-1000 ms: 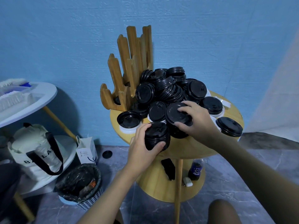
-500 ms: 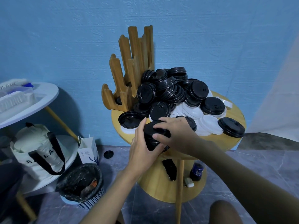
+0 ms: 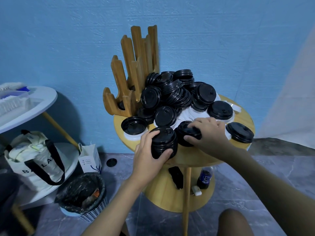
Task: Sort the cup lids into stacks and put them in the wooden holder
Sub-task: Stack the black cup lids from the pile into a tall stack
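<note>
A heap of black cup lids (image 3: pixel 172 92) and some white lids (image 3: pixel 192 114) covers a round wooden table (image 3: pixel 192 157). At the table's back left stands the wooden holder (image 3: pixel 134 72), its tall slots showing no lids. My left hand (image 3: pixel 150 159) grips a stack of black lids (image 3: pixel 163 142) at the table's front edge. Just to its right, my right hand (image 3: pixel 209 133) curls its fingers and thumb round another short stack of black lids (image 3: pixel 185 133). Single black lids lie at the front left (image 3: pixel 133 125) and far right (image 3: pixel 239 132).
A bottle (image 3: pixel 205 178), a dark phone (image 3: pixel 176 177) and a small white case (image 3: pixel 196 192) sit on the table's lower shelf. On the floor to the left stand a lined bin (image 3: pixel 83 196), a paper bag (image 3: pixel 89 159) and one fallen lid (image 3: pixel 111 162). A white side table (image 3: pixel 34 106) holds a tote bag beneath.
My right hand pressed lids onto the left-hand stack, then moved right onto another short stack. The left hand kept hold of its stack, which is now taller.
</note>
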